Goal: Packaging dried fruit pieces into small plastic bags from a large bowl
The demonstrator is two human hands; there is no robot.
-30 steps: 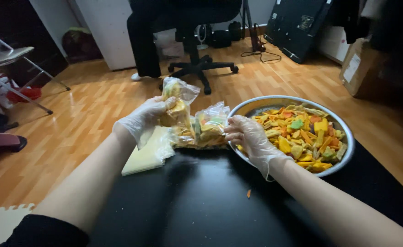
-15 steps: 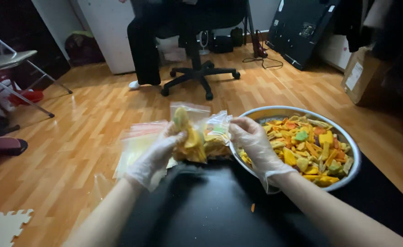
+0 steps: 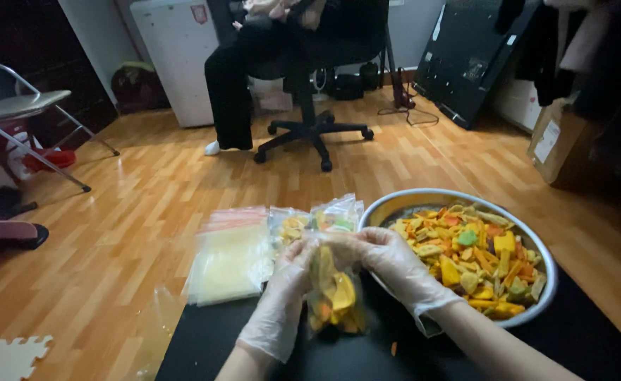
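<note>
I hold a small clear bag of chips (image 3: 335, 296) up between my two gloved hands, its top edge pinched at both corners. My left hand (image 3: 285, 286) grips the top left corner, fingers closed on the plastic, and my right hand (image 3: 388, 264) grips the top right corner the same way. The bag hangs down from my fingers, just above the black worktop (image 3: 254, 353). Just right of my right hand stands the metal bowl (image 3: 546, 257) heaped with yellow, orange and green chips. Beyond my hands lie two more filled bags (image 3: 317, 219), and to the left of my left hand a stack of empty zip bags (image 3: 229, 257).
</note>
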